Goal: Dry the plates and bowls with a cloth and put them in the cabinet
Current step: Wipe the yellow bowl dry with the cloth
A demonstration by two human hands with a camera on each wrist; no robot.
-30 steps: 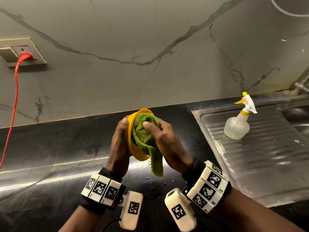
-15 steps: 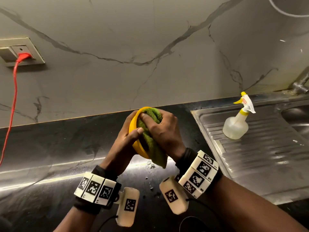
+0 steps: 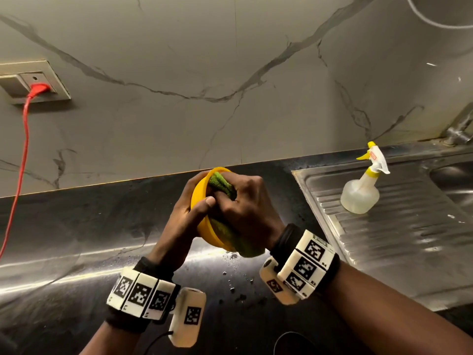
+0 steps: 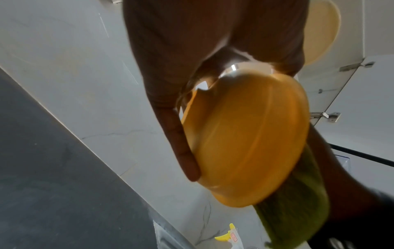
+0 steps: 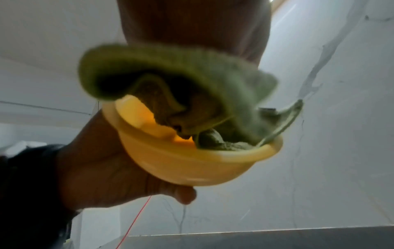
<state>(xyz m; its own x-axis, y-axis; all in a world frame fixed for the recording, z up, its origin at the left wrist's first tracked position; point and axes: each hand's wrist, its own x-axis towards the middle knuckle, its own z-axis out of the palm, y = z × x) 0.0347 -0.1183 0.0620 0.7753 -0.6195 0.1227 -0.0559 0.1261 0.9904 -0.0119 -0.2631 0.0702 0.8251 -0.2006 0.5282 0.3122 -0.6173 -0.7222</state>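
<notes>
- While my left hand [image 3: 188, 216] cups the tilted yellow bowl [image 3: 202, 226] above the counter [image 3: 76, 226], its mouth faces right.
- My right hand [image 3: 245, 208], fingers curled, presses the green cloth [image 3: 220, 183] inside.
- I judge the right hand wipes next.

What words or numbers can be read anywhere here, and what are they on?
None can be read in full.
Spray bottle: a small red label by the trigger, too small to read.
Wristband on the right hand: black-and-white code squares with tiny characters beside them, too blurred to make out.
Wristband on the left hand: code squares only.
</notes>
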